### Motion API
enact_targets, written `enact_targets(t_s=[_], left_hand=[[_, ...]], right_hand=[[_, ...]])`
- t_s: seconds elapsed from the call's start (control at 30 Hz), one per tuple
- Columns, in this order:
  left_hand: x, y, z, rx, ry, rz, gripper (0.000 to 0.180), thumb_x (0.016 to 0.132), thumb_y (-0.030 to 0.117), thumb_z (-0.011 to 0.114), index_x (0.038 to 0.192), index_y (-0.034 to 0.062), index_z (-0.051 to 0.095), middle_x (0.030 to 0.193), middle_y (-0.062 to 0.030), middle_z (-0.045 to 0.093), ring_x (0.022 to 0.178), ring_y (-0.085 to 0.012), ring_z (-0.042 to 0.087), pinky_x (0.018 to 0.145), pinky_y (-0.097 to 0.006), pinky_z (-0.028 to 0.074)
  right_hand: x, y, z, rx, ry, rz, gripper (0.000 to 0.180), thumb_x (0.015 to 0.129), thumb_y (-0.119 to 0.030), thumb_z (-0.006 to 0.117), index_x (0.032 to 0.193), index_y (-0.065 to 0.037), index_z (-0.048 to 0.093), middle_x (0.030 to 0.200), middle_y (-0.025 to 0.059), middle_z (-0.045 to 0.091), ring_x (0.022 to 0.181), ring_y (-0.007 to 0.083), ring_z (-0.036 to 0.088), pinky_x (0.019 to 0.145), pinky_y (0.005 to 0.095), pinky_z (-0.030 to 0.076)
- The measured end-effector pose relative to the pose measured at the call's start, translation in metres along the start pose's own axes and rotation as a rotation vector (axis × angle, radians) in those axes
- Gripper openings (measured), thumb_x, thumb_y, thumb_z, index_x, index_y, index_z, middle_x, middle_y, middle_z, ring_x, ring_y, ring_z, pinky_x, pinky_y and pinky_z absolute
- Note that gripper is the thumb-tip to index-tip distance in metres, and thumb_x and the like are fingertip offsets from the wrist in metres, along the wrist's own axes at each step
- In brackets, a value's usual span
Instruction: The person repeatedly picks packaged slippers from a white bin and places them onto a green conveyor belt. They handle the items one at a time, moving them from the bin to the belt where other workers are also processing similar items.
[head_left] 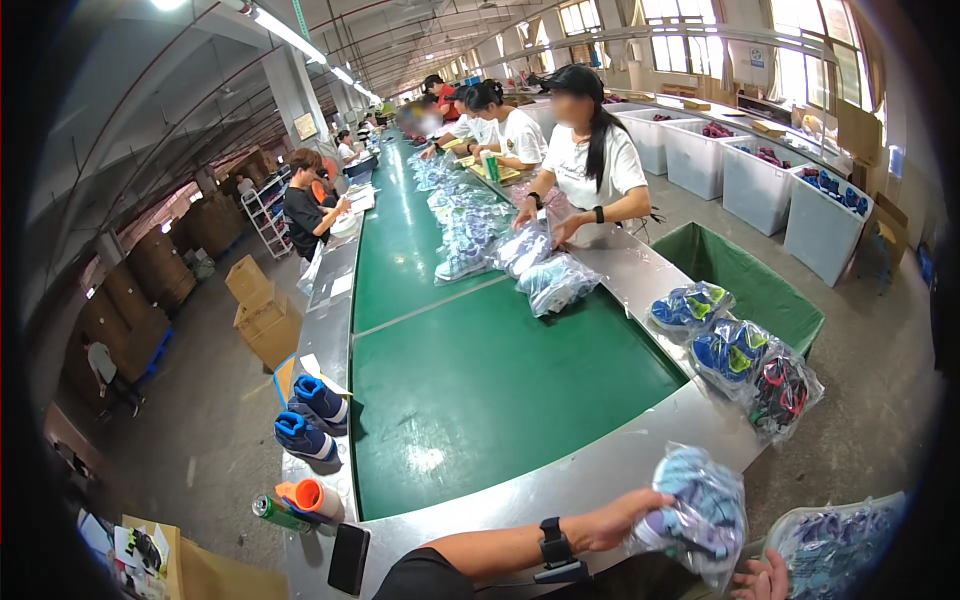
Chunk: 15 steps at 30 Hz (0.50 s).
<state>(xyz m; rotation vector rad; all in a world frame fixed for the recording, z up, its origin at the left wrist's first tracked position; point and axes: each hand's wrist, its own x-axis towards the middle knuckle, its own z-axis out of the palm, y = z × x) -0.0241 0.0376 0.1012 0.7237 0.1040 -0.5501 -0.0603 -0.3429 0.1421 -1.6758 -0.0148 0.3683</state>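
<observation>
My left hand (622, 518), with a dark watch on the wrist, is closed on a clear plastic bag of shoes (692, 505) in light blue and purple. The bag hangs past the near right corner of the metal table edge (570, 485). Just below it, at the lower edge, my right hand (765, 580) shows partly, fingers apart and nothing visible in them. Close to its right is a clear-plastic-covered load of similar light blue and purple shoes (835, 545), cut off by the picture's rim.
Bagged blue shoes (728, 350) and bagged black-and-red shoes (782, 395) lie on the right ledge beside a green bin (745, 285). Across the green conveyor belt (480, 390), co-workers handle bagged shoes. Left are blue sneakers (305, 435), a can (280, 513), an orange tape roll (315, 497) and a phone (348, 560).
</observation>
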Motion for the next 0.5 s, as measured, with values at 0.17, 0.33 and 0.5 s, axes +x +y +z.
enact_targets(t_s=[0.17,0.33,0.5], left_hand=[[0.009,-0.038,0.036,0.044,-0.162,-0.064,0.063,0.108,0.034,0.065,0.159,0.0034,0.043,0.15,-0.0053,0.059,0.132,-0.017,0.059,0.117,-0.035,0.046],[0.022,-0.059,0.071,0.088,-0.095,-0.075,0.061,0.108,0.034,0.069,0.156,0.0039,0.046,0.147,-0.0074,0.061,0.128,-0.017,0.062,0.111,-0.037,0.052],[0.032,-0.054,0.085,-0.01,-0.102,-0.306,0.062,0.111,0.043,0.062,0.157,0.0046,0.046,0.144,-0.0104,0.066,0.13,-0.0258,0.066,0.113,-0.047,0.054]], right_hand=[[0.011,0.025,0.014,0.367,0.008,0.117,0.058,0.114,-0.032,0.056,0.161,0.001,0.044,0.147,0.0139,0.061,0.133,0.0263,0.061,0.107,0.0426,0.052],[0.003,0.022,0.018,0.64,-0.045,0.119,0.059,0.109,-0.021,0.06,0.163,-0.004,0.043,0.153,0.0125,0.058,0.137,0.0237,0.059,0.115,0.0402,0.047],[-0.01,-0.009,0.004,0.696,0.039,0.221,0.075,0.105,-0.019,0.067,0.168,-0.001,0.031,0.16,0.0176,0.053,0.145,0.028,0.056,0.123,0.0415,0.044]])
